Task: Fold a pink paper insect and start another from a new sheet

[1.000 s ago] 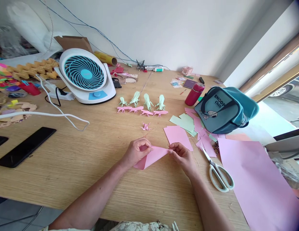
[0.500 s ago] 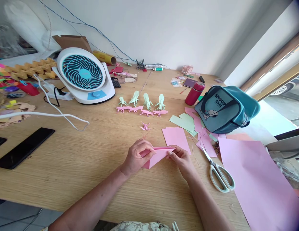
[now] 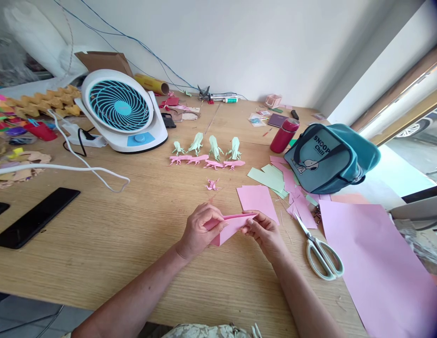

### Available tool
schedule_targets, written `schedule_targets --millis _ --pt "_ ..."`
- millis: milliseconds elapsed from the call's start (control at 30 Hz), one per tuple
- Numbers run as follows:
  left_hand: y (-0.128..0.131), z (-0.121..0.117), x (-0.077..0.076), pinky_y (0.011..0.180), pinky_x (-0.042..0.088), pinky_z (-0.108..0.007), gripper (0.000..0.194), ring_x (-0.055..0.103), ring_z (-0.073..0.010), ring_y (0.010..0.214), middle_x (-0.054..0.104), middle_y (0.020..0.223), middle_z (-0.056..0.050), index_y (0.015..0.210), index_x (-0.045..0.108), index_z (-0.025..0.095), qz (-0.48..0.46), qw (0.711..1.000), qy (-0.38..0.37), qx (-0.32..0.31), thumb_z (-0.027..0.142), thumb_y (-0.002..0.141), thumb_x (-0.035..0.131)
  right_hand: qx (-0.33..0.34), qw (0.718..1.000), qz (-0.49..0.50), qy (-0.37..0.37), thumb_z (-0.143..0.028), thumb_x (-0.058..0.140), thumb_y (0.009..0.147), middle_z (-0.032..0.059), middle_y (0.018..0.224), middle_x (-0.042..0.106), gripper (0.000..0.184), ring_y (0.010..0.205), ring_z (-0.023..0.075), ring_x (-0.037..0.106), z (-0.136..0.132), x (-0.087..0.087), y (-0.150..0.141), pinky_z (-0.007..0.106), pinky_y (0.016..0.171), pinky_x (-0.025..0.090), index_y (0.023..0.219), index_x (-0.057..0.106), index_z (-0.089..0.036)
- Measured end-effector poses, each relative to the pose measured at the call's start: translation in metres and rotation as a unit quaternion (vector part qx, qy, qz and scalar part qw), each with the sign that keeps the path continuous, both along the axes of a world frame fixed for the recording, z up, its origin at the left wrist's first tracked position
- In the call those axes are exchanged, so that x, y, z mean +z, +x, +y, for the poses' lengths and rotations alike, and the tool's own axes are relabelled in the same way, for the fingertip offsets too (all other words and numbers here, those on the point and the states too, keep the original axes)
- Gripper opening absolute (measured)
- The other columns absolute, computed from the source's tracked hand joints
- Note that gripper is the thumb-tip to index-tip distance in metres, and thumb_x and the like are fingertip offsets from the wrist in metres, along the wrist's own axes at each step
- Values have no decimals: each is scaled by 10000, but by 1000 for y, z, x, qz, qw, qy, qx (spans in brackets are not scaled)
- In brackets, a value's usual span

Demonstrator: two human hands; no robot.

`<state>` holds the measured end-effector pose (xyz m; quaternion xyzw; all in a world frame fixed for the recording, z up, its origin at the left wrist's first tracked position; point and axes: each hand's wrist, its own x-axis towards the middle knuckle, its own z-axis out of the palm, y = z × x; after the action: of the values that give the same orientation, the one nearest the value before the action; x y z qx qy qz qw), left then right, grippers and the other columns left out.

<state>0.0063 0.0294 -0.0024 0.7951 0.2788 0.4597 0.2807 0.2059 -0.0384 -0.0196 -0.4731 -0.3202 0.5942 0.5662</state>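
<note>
A folded sheet of pink paper is held just above the table between both hands. My left hand pinches its left side, thumb in front and fingers behind. On the right, my right hand is closed on the pointed end, with the thumb along the front. Part of the paper is hidden by the fingers. Beyond the hands lies a small pink folded figure. Further back are rows of pink folded figures and green folded figures. Flat pink sheets lie behind my right hand.
Scissors lie right of my right arm, beside a large pink sheet. A red bottle and teal bag stand behind paper scraps. At left are a fan, a white cable and a black phone.
My right thumb and fingers have shifted slightly along the paper's pointed end. My left hand keeps its hold, and the other things lie as before.
</note>
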Motion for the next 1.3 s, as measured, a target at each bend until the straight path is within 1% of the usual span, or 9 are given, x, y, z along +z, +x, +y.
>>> schedule_targets --millis 100,200,400,467,600,733,867,967,1300 --pt "-1 -2 2 771 479 -310 101 610 -163 785 660 790 -25 776 615 198 5 1000 28 5 208 844 688 -16 999 27 -6 -457 823 694 -5 741 697 392 666 157 697 0 2 -1 260 607 541 961 645 -232" --pt "-2 -5 3 772 472 -317 98 603 -163 777 655 778 -17 797 610 203 13 998 66 8 171 827 697 -20 999 31 -2 -460 824 696 2 788 714 388 719 174 718 -1 3 -2 281 655 566 926 602 -239" --pt "-3 -8 7 756 456 -321 133 599 -154 761 668 796 -10 828 595 209 27 994 109 16 142 812 710 -38 999 24 21 -482 796 727 42 930 746 350 683 165 698 -3 5 -4 325 690 580 889 603 -239" --pt "-3 -9 8 756 453 -321 135 598 -151 760 672 803 -11 828 593 210 32 992 117 16 154 813 715 -45 998 30 27 -464 797 733 47 972 747 324 678 157 691 -3 6 -4 313 672 578 889 624 -238" --pt "-3 -10 8 746 449 -317 126 587 -147 757 674 810 -10 832 609 213 36 991 131 15 151 813 716 -53 997 47 30 -403 797 751 40 1020 746 248 639 118 675 -3 7 -4 246 606 559 884 679 -229" --pt "-2 -10 8 727 443 -311 147 571 -147 750 668 802 -9 817 611 206 29 989 142 18 127 792 733 -55 995 75 37 -338 787 779 20 1007 748 177 658 97 690 -5 7 -5 201 632 555 893 708 -228" --pt "-1 -11 9 728 443 -311 150 568 -149 748 662 797 -12 812 615 200 26 989 142 19 120 784 739 -55 992 101 46 -319 778 794 9 949 755 160 670 106 704 -5 7 -5 211 663 563 905 691 -242" --pt "-1 -11 9 724 442 -311 143 567 -151 749 664 800 -12 812 620 205 28 990 140 19 126 787 737 -59 992 101 50 -311 771 803 6 909 758 147 666 112 707 -5 7 -4 212 654 559 892 675 -244" --pt "-3 -10 7 726 434 -318 152 553 -156 746 671 808 -15 808 610 203 38 989 145 14 120 784 735 -61 992 97 58 -314 761 811 17 892 757 144 661 116 701 -4 10 -4 215 636 539 879 663 -233"
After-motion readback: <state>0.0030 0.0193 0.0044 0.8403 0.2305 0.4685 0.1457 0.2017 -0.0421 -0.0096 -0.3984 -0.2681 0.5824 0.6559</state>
